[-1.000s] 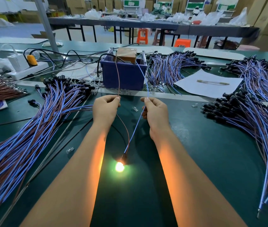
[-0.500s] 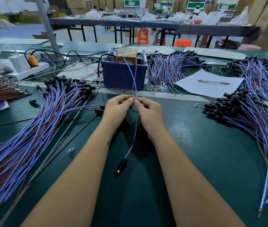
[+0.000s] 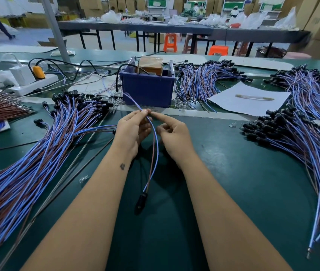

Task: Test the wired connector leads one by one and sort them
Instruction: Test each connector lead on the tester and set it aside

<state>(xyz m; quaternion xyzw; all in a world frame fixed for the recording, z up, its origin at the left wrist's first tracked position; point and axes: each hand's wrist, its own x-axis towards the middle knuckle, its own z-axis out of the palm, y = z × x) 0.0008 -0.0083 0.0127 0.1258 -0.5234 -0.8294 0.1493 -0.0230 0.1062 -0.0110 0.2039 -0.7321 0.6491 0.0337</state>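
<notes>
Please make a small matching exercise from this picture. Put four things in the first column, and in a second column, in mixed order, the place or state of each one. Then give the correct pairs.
Column 1
1. lead under test
2. blue bin
3. pen
4. power strip

Column 2
A. lies on the white paper, far right
B. pinched by the left hand
C. far left, with plugs in it
D. straight beyond the hands, holding a brown box

Pairs: 1-B, 2-D, 3-A, 4-C

Blue-and-brown lead (image 3: 156, 145) — pinched up top, black connector (image 3: 140, 202) unlit on green mat.
</notes>
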